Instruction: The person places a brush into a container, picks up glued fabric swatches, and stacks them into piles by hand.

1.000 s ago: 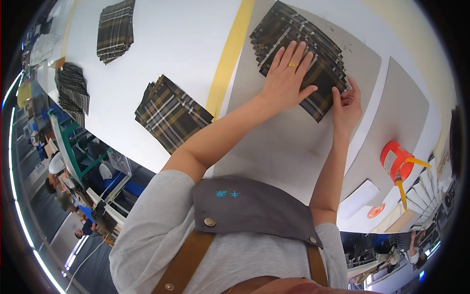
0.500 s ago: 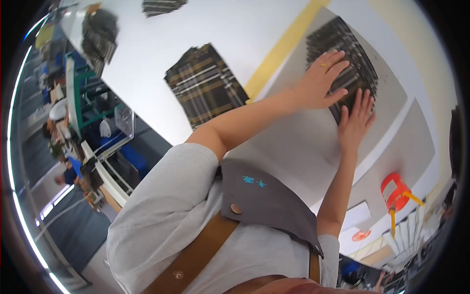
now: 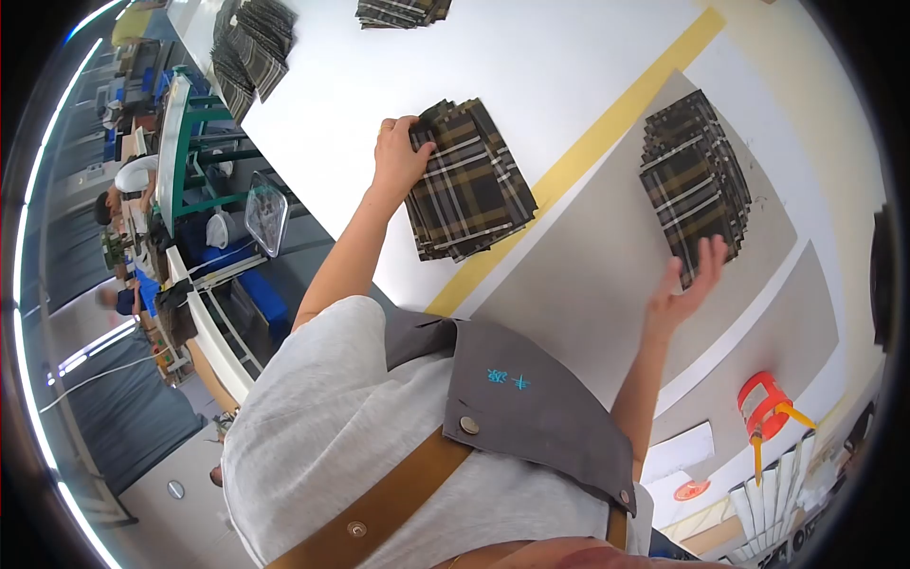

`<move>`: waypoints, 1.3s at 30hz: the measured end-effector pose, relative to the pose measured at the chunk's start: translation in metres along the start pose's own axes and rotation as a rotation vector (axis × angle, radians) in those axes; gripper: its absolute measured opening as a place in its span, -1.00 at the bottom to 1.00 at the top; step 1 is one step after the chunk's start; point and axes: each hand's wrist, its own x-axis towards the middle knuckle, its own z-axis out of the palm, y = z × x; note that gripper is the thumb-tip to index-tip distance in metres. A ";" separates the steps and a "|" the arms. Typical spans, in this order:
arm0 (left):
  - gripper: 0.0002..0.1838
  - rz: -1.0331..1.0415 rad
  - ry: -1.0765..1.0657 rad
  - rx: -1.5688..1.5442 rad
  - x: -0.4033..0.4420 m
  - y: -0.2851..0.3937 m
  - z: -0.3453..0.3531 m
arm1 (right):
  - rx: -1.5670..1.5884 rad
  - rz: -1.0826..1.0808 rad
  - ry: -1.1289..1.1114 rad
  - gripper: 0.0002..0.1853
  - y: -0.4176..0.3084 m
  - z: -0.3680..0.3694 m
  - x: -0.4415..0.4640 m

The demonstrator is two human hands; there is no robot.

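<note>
My left hand (image 3: pixel 402 156) has its fingers and thumb closed on the upper left edge of a stack of dark plaid fabric pieces (image 3: pixel 474 185), which lies on the white table. Brown and white lines cross the fabric. Farther right, a second, fanned stack of the same plaid pieces (image 3: pixel 687 175) rests on a grey board. At the near end of that stack is my right hand (image 3: pixel 690 284), open, fingers apart and holding nothing. Whether its fingertips touch the fabric I cannot tell.
More plaid fabric stacks (image 3: pixel 254 47) lie at the table's far left, with another plaid stack (image 3: pixel 403 11) at the top. Yellow tape (image 3: pixel 588 156) runs beside the grey board (image 3: pixel 569 275). A red container (image 3: pixel 761 403) with yellow-handled tools stands at right. Co-workers sit at left.
My left hand has left the right-hand stack and moved left to the other plaid stack, taking hold of its edge. My right hand has drawn back to the near end of the right-hand stack.
</note>
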 end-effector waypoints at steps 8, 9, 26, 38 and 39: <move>-0.67 0.068 -0.009 0.095 -0.005 0.006 -0.007 | 0.119 0.023 -0.329 -0.61 -0.045 0.041 -0.057; -0.69 0.097 0.007 0.097 -0.006 0.006 -0.005 | 0.117 0.034 -0.351 -0.61 -0.047 0.042 -0.059; -0.69 -0.056 -1.248 -1.387 -0.072 0.184 -0.073 | 1.539 0.893 -0.413 -0.50 -0.037 0.017 -0.070; -0.79 -0.056 -0.370 -0.314 -0.081 0.056 -0.016 | 0.663 0.862 -0.781 -0.83 -0.065 0.046 -0.095; -0.80 -0.062 -0.320 -0.300 -0.080 0.041 -0.016 | 0.693 0.845 -0.757 -0.83 -0.073 0.050 -0.092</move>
